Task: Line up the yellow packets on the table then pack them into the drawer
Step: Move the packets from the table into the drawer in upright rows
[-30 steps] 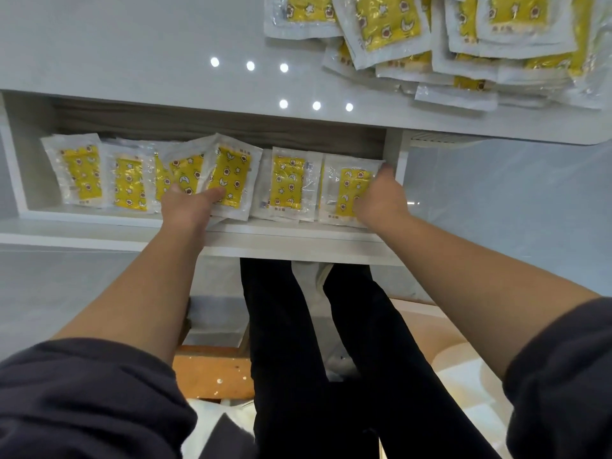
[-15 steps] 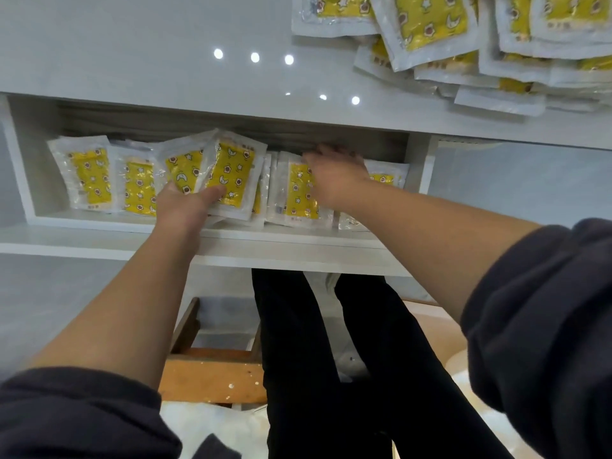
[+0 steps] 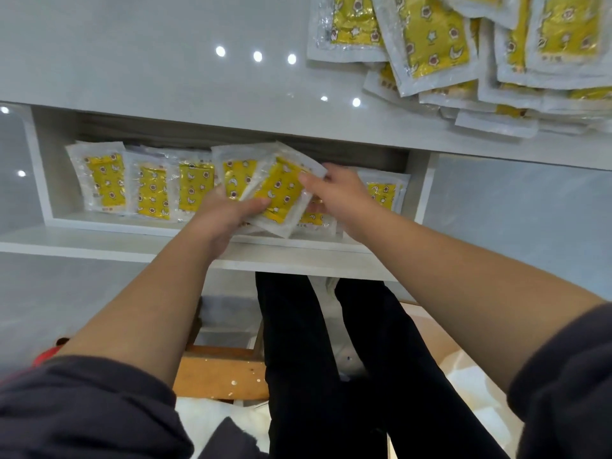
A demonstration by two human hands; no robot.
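An open white drawer (image 3: 49, 193) under the table top holds a row of yellow packets in clear wrappers (image 3: 149, 190). My left hand (image 3: 225, 215) grips a small tilted stack of packets (image 3: 278, 190) above the middle of the drawer, thumb on the top one. My right hand (image 3: 334, 190) pinches the right edge of that same top packet. One more packet (image 3: 384, 190) lies at the drawer's right end, partly behind my right hand. A loose pile of yellow packets (image 3: 463, 54) covers the table's far right.
The glossy white table top (image 3: 165, 61) reflects ceiling lights. Below the drawer are my dark-trousered legs (image 3: 331, 359) and a wooden stool (image 3: 218, 376). The drawer's front rim (image 3: 132, 241) runs just under my wrists.
My right hand has moved left from the right-hand packets to the stack in my left hand. That stack has tilted and come nearer the drawer's middle. The view has closed in.
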